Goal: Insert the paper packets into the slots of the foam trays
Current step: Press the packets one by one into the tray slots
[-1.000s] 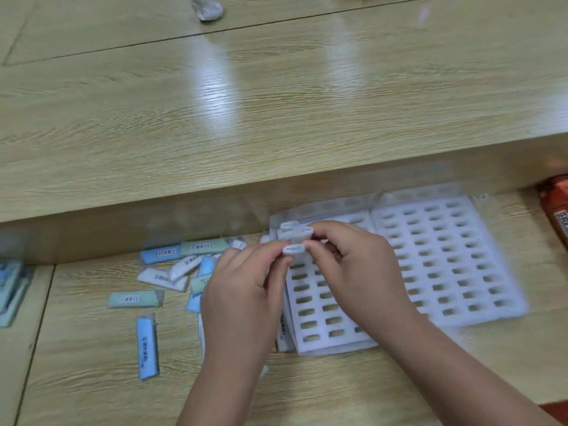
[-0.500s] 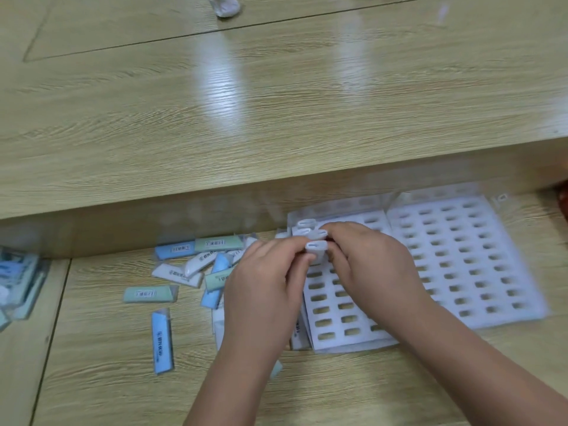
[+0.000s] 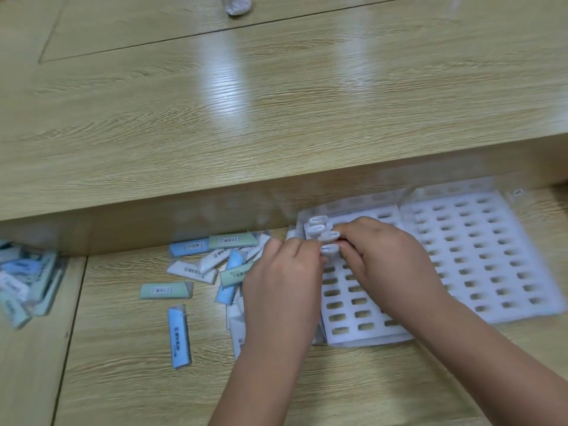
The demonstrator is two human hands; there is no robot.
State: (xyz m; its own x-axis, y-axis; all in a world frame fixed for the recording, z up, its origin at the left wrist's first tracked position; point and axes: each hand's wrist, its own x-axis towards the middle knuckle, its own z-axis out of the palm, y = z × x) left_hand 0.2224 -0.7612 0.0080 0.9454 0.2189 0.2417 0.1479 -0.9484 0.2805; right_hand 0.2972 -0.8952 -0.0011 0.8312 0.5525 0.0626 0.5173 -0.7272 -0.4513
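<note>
A pale wood-grain bench (image 3: 138,364) fills the lower view, with a raised wooden ledge (image 3: 276,118) running across behind it; its front edge overhangs the far side of the work area. Two white foam trays lie side by side against that ledge; the near tray (image 3: 353,321) sits under both hands, the far tray (image 3: 479,259) lies to its right with every visible slot empty, its right edge close to the frame border. Three packets (image 3: 319,227) stand upright in the near tray's far left corner; a fourth packet (image 3: 329,249) is pinched between the left hand (image 3: 282,290) and the right hand (image 3: 390,265), fingertips of both closed on it just above the tray's left column. Loose packets (image 3: 215,259), blue, green and white, lie scattered on the bench left of the left hand; one blue packet (image 3: 179,336) lies alone nearer the person, with bare bench around it. Another heap (image 3: 21,281) sits at the left border; a crumpled white scrap (image 3: 236,6) rests at the top edge.
</note>
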